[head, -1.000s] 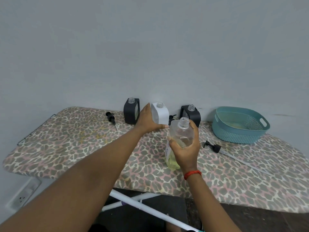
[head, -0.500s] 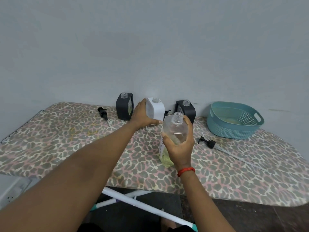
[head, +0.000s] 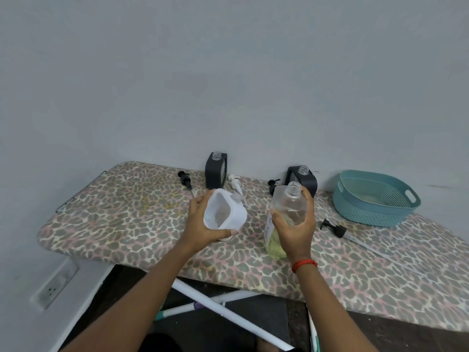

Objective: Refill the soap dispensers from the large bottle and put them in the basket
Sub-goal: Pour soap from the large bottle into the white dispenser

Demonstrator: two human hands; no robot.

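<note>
- Your left hand (head: 200, 224) grips the white dispenser (head: 228, 212), tipped, neck pointing toward the board's (head: 127, 219) back edge.
- Your right hand (head: 297, 229) grips the large bottle (head: 289, 207) upright, just to its right.

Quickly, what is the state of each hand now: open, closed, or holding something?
Left hand: closed, holding the white dispenser, which is tilted.
Right hand: closed, holding the large clear bottle.
</note>
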